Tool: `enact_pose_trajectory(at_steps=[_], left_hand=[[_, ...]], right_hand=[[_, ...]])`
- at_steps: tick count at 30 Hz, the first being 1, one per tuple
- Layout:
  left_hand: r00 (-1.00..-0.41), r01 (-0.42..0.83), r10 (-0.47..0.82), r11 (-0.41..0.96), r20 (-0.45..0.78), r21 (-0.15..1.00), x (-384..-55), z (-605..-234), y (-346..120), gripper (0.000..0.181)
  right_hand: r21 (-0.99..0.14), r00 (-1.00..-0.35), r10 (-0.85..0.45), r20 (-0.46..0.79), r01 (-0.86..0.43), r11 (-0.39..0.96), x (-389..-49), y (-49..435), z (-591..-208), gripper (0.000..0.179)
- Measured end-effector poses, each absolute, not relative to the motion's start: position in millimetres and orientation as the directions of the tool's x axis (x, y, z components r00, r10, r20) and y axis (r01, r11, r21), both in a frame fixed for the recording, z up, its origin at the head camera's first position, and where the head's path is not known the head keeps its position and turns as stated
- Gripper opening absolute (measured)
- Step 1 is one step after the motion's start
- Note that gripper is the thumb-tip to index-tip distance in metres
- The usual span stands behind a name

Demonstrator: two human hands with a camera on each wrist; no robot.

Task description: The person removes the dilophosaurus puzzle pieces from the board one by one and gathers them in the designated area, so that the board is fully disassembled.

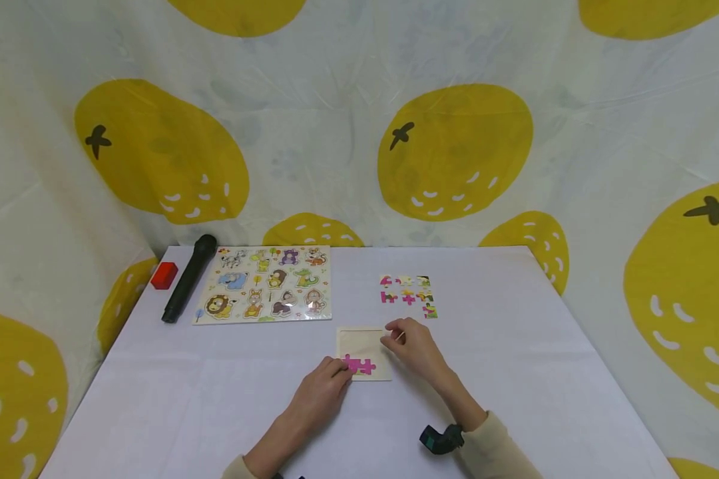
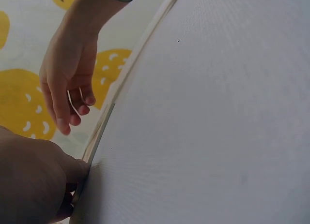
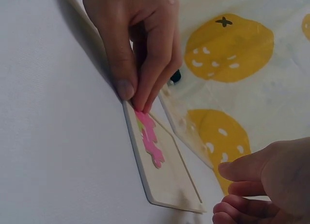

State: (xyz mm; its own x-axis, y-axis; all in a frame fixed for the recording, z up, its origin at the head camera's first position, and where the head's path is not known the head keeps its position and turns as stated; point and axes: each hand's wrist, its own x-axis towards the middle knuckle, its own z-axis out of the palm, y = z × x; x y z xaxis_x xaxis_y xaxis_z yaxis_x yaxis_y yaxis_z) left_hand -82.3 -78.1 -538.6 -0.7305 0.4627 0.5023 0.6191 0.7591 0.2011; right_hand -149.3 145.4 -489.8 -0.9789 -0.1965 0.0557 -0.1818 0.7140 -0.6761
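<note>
A small square wooden puzzle tray (image 1: 362, 338) lies on the white table, with joined pink jigsaw pieces (image 1: 367, 366) along its near side. My left hand (image 1: 319, 394) grips the tray's near left corner, thumb at the edge and fingertips on the pink pieces, as the right wrist view shows. Over the tray's far right corner hovers my right hand (image 1: 418, 349), its fingers loosely bent and nothing visible between them. In the left wrist view that same right hand (image 2: 72, 69) hangs above the tray's edge. The left fingertips partly cover the leftmost pink piece.
Several loose jigsaw pieces (image 1: 409, 299) lie in rows beyond the right hand. An animal picture board (image 1: 263, 286) lies back left, beside a black microphone-shaped object (image 1: 190, 279) and a red block (image 1: 164, 275). A fruit-patterned curtain (image 1: 335, 153) hangs behind the table.
</note>
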Motion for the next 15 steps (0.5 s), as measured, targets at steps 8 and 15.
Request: enact_pose_trajectory(at_steps=[8, 15], left_hand=[[-0.713, 0.627, 0.445, 0.751, 0.541, 0.209, -82, -537, -78, 0.013], [-0.722, 0.626, 0.443, 0.745, 0.532, 0.229, -83, -539, -79, 0.013]], right_hand=[[-0.667, -0.966, -0.258, 0.033, -0.214, 0.714, -138, 135, -497, 0.026], [-0.662, -0.937, -0.348, 0.024, -0.275, 0.697, -131, 130, -503, 0.025]])
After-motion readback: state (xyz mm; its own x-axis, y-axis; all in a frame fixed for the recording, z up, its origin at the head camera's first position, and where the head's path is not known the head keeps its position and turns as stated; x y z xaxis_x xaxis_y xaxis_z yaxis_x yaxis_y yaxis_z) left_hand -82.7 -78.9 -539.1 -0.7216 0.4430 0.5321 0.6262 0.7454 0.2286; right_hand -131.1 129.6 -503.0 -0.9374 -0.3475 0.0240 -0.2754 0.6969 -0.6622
